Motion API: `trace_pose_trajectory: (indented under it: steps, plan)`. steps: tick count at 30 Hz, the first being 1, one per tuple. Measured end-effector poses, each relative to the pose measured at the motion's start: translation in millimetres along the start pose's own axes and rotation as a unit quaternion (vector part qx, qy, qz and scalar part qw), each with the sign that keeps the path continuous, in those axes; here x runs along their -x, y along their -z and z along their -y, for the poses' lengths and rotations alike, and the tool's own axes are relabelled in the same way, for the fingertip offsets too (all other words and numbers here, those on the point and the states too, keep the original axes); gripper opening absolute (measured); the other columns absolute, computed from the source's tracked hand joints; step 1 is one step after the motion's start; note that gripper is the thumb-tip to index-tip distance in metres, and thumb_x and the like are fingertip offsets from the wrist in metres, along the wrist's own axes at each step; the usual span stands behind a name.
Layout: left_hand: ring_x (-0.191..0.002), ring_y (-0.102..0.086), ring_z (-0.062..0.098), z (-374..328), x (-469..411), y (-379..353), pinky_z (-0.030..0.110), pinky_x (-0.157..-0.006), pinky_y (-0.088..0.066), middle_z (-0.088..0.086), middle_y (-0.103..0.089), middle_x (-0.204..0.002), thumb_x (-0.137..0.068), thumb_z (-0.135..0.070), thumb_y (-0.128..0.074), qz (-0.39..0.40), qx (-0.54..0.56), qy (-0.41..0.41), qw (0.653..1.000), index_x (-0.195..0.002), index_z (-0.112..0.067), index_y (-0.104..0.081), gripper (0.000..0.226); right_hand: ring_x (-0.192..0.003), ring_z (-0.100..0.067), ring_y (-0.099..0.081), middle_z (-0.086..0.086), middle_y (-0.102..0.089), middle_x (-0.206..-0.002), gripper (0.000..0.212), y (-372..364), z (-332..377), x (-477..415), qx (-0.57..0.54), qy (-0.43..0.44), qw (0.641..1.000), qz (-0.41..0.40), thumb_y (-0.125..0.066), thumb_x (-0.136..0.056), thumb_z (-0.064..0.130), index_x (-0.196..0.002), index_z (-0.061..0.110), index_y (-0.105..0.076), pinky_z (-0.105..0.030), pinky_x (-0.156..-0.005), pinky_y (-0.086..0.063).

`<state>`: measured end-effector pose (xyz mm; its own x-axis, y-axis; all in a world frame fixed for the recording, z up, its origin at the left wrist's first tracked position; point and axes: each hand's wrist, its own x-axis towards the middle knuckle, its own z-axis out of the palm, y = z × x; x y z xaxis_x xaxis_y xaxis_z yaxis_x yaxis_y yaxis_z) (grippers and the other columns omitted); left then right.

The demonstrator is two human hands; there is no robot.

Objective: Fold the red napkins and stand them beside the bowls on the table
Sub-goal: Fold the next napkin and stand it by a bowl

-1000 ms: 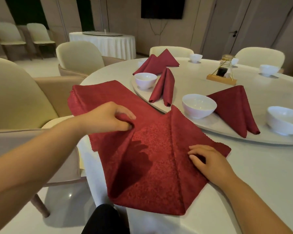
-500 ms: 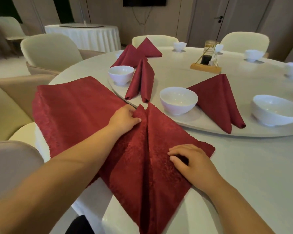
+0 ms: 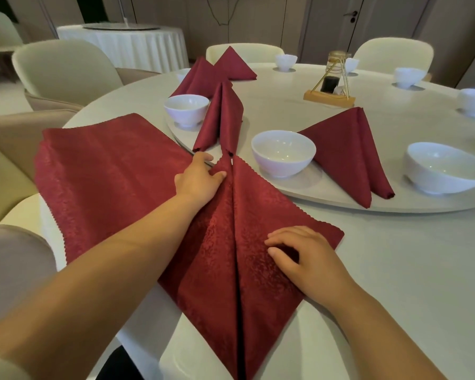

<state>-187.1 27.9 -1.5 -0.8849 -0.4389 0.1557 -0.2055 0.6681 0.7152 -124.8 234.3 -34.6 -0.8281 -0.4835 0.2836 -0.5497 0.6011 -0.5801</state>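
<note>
Napkin point(image 3: 261, 215): red, lying on the worktop point(image 3: 409, 283) at its near edge. Both side flaps are folded in to a centre seam, making a kite shape. The top point sits at the rim of the turntable point(image 3: 340, 205). The bottom point hangs over the worktop edge toward you.

Your left hand point(image 3: 198, 181): at the top point, with thumb and curled fingers pinching the upper end of the left flap against the seam. The forearm lies across the left flap.

Your right hand point(image 3: 305, 257): on the right flap, near its outer corner. The fingers are loosely bent, and fingertips and thumb press the cloth flat. Nothing is gripped.

Spare napkin point(image 3: 107, 174): red, spread flat to the left, partly under the one you are folding. Its left side drapes over the worktop edge.

On the turntable:
- Near bowl point(image 3: 283, 153), white, just beyond the napkin's top point.
- Folded napkin point(image 3: 351, 152), standing just right of the near bowl.
- Left bowl point(image 3: 186, 109), with a narrow folded napkin point(image 3: 222, 119) standing beside it. The lower end of that napkin nearly meets the top point.
- Right bowl point(image 3: 439, 168).

Further back: more folded napkins point(image 3: 217, 72), small bowls, and a condiment stand point(image 3: 329, 85) on a wooden base.
</note>
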Motion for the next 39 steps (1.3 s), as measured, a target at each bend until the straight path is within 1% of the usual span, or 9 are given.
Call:
trace_pose_trajectory:
  steps: [5,9,14,17,21,25,31,36,39]
  plan:
    - [-0.120,-0.046,0.027,15.2,-1.1,24.0,0.038,-0.103,-0.031,0.008,-0.052,-0.127,-0.091,-0.033,-0.053,0.020,-0.040,-0.024,0.999,-0.125,-0.014,-0.052,0.039,-0.101,-0.004,-0.054,0.025,-0.056,-0.094,0.045,-0.3,0.4,0.4,0.004,0.010,1.000,-0.009,-0.040,-0.074,0.051,-0.092,0.024,-0.071,-0.030,-0.095,-0.038]
    - [-0.112,-0.051,0.026,33.7,13.2,55.6,0.028,-0.094,-0.036,0.009,-0.058,-0.119,-0.091,-0.026,-0.055,0.082,-0.076,0.008,0.994,-0.114,-0.009,-0.059,0.029,-0.099,-0.004,-0.054,0.024,-0.057,-0.093,0.047,-0.2,-0.1,0.7,0.005,0.012,1.000,-0.018,-0.038,-0.074,0.052,-0.091,0.023,-0.071,-0.031,-0.095,-0.039]
    - [-0.097,-0.051,0.023,39.2,25.7,83.8,0.035,-0.096,-0.038,0.004,-0.057,-0.099,-0.090,-0.045,-0.051,0.174,-0.260,0.063,0.948,-0.082,-0.019,-0.056,0.027,-0.098,-0.004,-0.053,0.022,-0.057,-0.093,0.033,0.8,0.8,1.8,0.006,0.007,1.000,-0.021,-0.048,-0.076,0.040,-0.091,0.021,-0.072,-0.033,-0.097,-0.039]
    - [-0.097,-0.048,0.020,43.8,29.2,86.9,0.038,-0.097,-0.028,-0.002,-0.056,-0.096,-0.087,-0.054,-0.049,0.189,-0.312,0.066,0.929,-0.087,-0.017,-0.061,0.039,-0.096,-0.006,-0.054,0.021,-0.058,-0.093,0.030,1.0,1.6,4.1,0.007,0.006,0.999,-0.036,-0.051,-0.075,0.036,-0.090,0.020,-0.072,-0.036,-0.096,-0.040]
    - [-0.092,-0.048,0.018,47.8,35.2,87.0,0.037,-0.088,-0.021,-0.005,-0.062,-0.091,-0.078,-0.067,-0.050,0.170,-0.329,0.074,0.926,-0.087,-0.021,-0.068,0.050,-0.099,-0.011,-0.057,0.013,-0.065,-0.099,0.048,-3.0,3.4,5.8,0.036,0.022,0.999,-0.035,-0.039,-0.074,0.051,-0.089,0.021,-0.073,-0.034,-0.094,-0.038]
    - [-0.094,-0.050,0.020,41.8,41.2,80.9,0.034,-0.084,-0.022,-0.008,-0.049,-0.074,-0.082,-0.056,-0.056,0.163,-0.313,0.044,0.935,-0.073,-0.017,-0.051,0.040,-0.100,-0.009,-0.056,0.009,-0.067,-0.101,0.054,-5.5,6.9,6.3,0.059,0.031,0.997,-0.040,-0.032,-0.073,0.052,-0.091,0.020,-0.072,-0.026,-0.093,-0.025]
    - [-0.057,-0.039,0.017,47.1,59.6,91.5,0.032,-0.052,-0.025,0.000,-0.039,-0.058,-0.087,-0.029,-0.060,0.076,-0.151,0.011,0.986,-0.055,-0.015,-0.036,0.043,-0.102,0.006,-0.046,0.011,-0.064,-0.109,0.056,-1.3,11.0,9.7,0.066,0.055,0.995,-0.045,-0.030,-0.074,0.053,-0.095,0.022,-0.072,-0.029,-0.104,-0.016]
    - [-0.078,-0.048,0.028,70.6,73.9,119.9,0.030,-0.062,-0.028,0.002,-0.045,-0.069,-0.089,-0.031,-0.058,-0.013,-0.154,0.038,0.987,-0.063,-0.015,-0.039,0.035,-0.109,-0.007,-0.043,0.006,-0.068,-0.105,0.039,-13.7,23.1,11.9,0.105,0.130,0.984,-0.060,-0.041,-0.080,0.043,-0.093,0.023,-0.072,-0.043,-0.097,-0.028]
    - [-0.098,-0.054,0.031,81.4,78.1,123.6,0.031,-0.070,-0.033,0.010,-0.058,-0.095,-0.089,-0.037,-0.055,-0.011,-0.199,0.065,0.978,-0.082,-0.012,-0.045,0.027,-0.101,-0.009,-0.060,0.009,-0.070,-0.100,0.035,-22.5,30.9,10.8,0.162,0.160,0.972,-0.054,-0.043,-0.079,0.042,-0.091,0.026,-0.071,-0.044,-0.092,-0.033]
